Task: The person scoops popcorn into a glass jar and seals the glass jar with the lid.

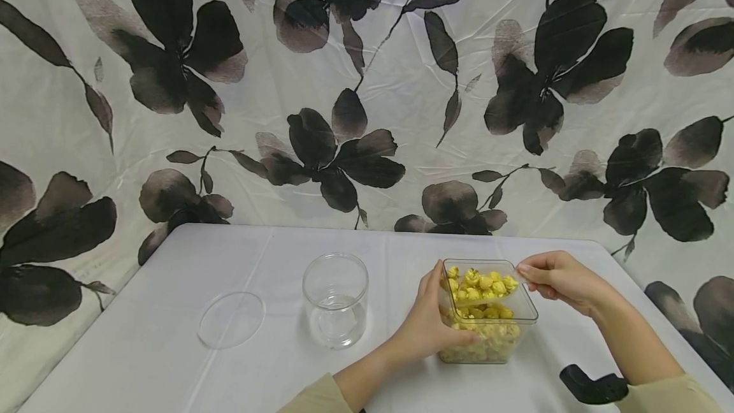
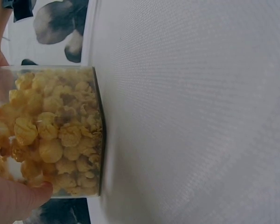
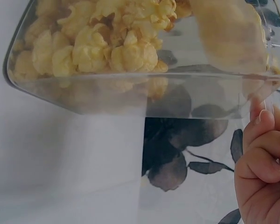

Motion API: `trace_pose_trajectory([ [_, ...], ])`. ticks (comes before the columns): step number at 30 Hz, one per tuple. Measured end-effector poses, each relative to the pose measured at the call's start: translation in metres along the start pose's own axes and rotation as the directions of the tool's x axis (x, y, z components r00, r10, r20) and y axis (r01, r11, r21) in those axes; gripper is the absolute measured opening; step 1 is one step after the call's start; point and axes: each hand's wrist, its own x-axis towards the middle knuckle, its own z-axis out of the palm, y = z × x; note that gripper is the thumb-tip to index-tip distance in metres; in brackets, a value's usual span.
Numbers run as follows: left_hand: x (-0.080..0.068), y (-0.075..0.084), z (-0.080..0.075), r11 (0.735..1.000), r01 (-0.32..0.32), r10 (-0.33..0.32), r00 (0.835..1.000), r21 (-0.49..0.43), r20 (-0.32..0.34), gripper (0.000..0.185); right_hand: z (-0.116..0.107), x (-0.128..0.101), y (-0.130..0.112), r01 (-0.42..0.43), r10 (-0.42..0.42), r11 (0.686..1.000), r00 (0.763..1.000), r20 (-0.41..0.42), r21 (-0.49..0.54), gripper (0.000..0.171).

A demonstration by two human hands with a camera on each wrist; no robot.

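Observation:
A square clear container (image 1: pixel 494 322), partly filled with yellow popcorn (image 1: pixel 482 348), stands on the right side of the table. My left hand (image 1: pixel 425 329) grips its left side, fingers near the rim and thumb across the front wall. In the left wrist view the thumb (image 2: pixel 18 198) presses the clear wall. At the far right rim, my right hand (image 1: pixel 564 280) pinches the handle of what looks like a clear scoop (image 1: pixel 480 302). Popcorn fills the scoop, which lies inside the container above the rest. In the right wrist view the curled fingers (image 3: pixel 263 161) hold a thin transparent piece.
Left of the container stands a round clear jar (image 1: pixel 335 301) without a lid. Farther left, a clear round disc (image 1: pixel 232 320) lies flat on the white table (image 1: pixel 143 362). A floral cloth (image 1: pixel 367 69) hangs behind. A black curved object (image 1: pixel 593 385) is at the right wrist.

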Motion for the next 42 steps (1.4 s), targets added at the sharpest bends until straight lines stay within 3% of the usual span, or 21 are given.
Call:
trace_pose_trajectory([
  [9, 0.000, 0.001, 0.000, 1.000, -0.005, 0.005, 1.000, 0.014, -0.002, 0.118, -0.006, -0.004, 0.005, 0.032, -0.035, 0.998, 0.998, 0.048, 0.054, 0.019],
  [24, 0.000, 0.002, 0.000, 1.000, 0.003, -0.003, 1.000, 0.013, -0.007, 0.118, -0.007, -0.003, 0.010, 0.014, -0.021, 0.991, 0.999, 0.047, 0.135, 0.024],
  [42, -0.001, 0.002, 0.000, 1.000, -0.002, 0.002, 1.000, 0.007, -0.004, 0.119, -0.013, -0.007, 0.011, -0.013, 0.007, 0.989, 0.999, 0.040, 0.149, 0.018],
])
